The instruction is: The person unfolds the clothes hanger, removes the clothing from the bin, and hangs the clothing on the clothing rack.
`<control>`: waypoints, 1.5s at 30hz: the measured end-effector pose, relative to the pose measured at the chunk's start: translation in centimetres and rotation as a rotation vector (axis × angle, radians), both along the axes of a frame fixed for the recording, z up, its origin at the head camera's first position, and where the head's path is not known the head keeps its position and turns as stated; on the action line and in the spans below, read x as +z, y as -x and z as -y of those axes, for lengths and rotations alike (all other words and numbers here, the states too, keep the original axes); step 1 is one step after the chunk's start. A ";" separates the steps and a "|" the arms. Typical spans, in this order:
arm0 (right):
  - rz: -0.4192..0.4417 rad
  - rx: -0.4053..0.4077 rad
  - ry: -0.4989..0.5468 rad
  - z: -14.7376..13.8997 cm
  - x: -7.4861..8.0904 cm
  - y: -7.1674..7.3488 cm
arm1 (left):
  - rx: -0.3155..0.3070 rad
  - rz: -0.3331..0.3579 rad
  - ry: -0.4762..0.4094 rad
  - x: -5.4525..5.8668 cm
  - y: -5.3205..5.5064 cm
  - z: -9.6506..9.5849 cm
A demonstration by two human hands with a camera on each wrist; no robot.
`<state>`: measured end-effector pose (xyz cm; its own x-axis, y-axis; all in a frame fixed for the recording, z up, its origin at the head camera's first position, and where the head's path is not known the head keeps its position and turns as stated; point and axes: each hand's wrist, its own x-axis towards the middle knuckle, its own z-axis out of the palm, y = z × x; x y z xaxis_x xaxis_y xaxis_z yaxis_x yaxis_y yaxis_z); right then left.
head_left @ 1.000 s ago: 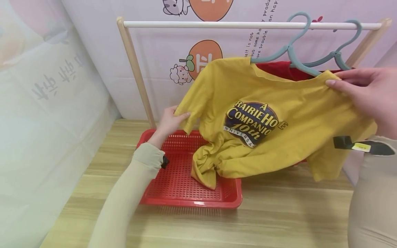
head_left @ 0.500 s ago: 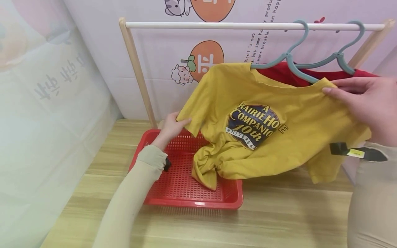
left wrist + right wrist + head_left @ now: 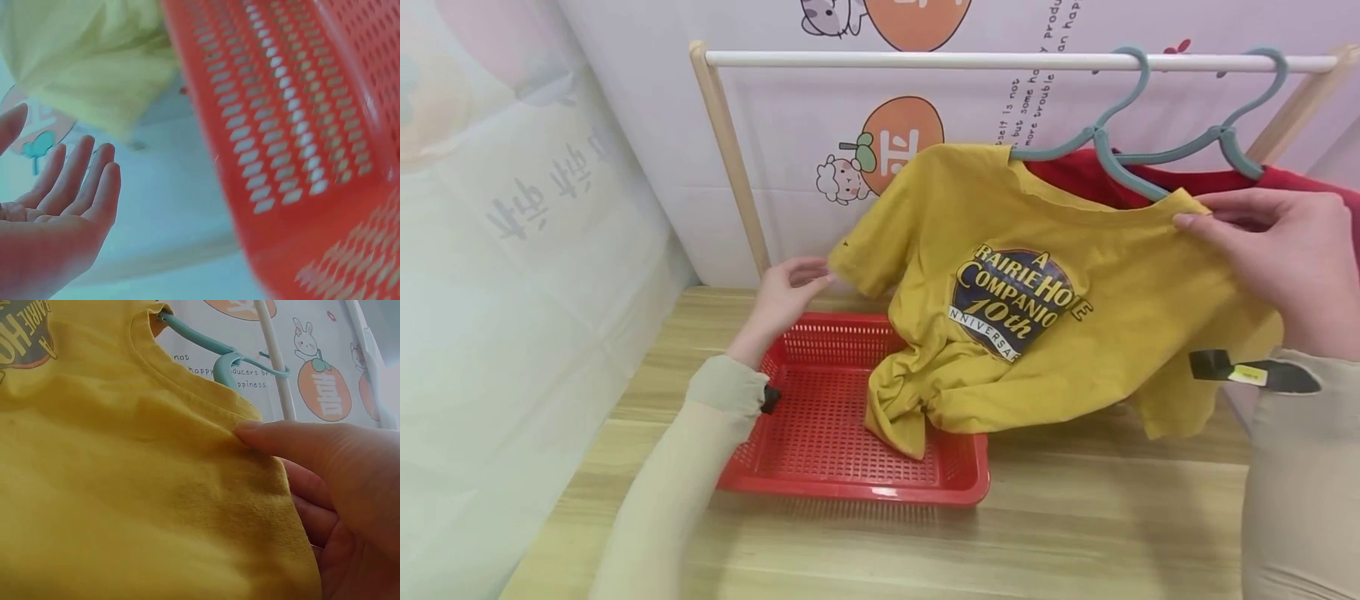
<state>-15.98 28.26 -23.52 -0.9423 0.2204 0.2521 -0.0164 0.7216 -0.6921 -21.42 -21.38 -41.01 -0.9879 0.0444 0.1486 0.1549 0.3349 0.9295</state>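
Note:
A yellow T-shirt (image 3: pixel 1120 275) with a dark round print hangs from a blue-green hanger (image 3: pixel 1097 137) hooked over the white rail. At its shoulder beside the neckline, my right hand (image 3: pixel 1292 250) pinches the fabric, thumb in front and fingers behind, as the right wrist view shows. My left hand (image 3: pixel 782 300) is beside the edge of the other sleeve; in the left wrist view its fingers (image 3: pixel 75 175) are spread and apart from the cloth. The shirt's bunched lower part hangs over a red plastic basket (image 3: pixel 857 492). Cloth hides the hanger's lower arms.
The rack's white rail (image 3: pixel 925 60) runs between wooden posts (image 3: pixel 730 158). Behind the yellow shirt, a red garment (image 3: pixel 1292 179) hangs on a second blue-green hanger (image 3: pixel 1225 133). The wooden tabletop (image 3: pixel 1075 533) lies below; printed sheets (image 3: pixel 790 142) cover the walls.
My left hand has let go of the sleeve edge and moved left and slightly up. The sleeve hangs looser. My right hand keeps its pinch, shifting slightly left and down.

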 end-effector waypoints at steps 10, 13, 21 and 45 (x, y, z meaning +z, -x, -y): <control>-0.110 0.010 0.042 1.5 0.4 -1.1 | 0.074 -0.072 0.153 2.6 -5.0 4.4; -0.158 0.016 0.069 2.7 0.7 -1.9 | 0.073 -0.099 0.280 2.5 -6.7 5.2; -0.296 0.081 -0.100 6.1 0.0 -3.6 | -0.045 -0.095 0.656 -0.1 -11.2 6.5; -0.062 0.768 -0.357 14.4 -15.4 -1.3 | -0.090 -0.146 0.924 -7.1 -17.1 8.8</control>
<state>-14.64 13.87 -38.87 -0.7799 -0.5777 0.2410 -0.6216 0.6697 -0.4064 -4.35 -30.18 -48.12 -0.9493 0.2820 0.1389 0.3103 0.9113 0.2705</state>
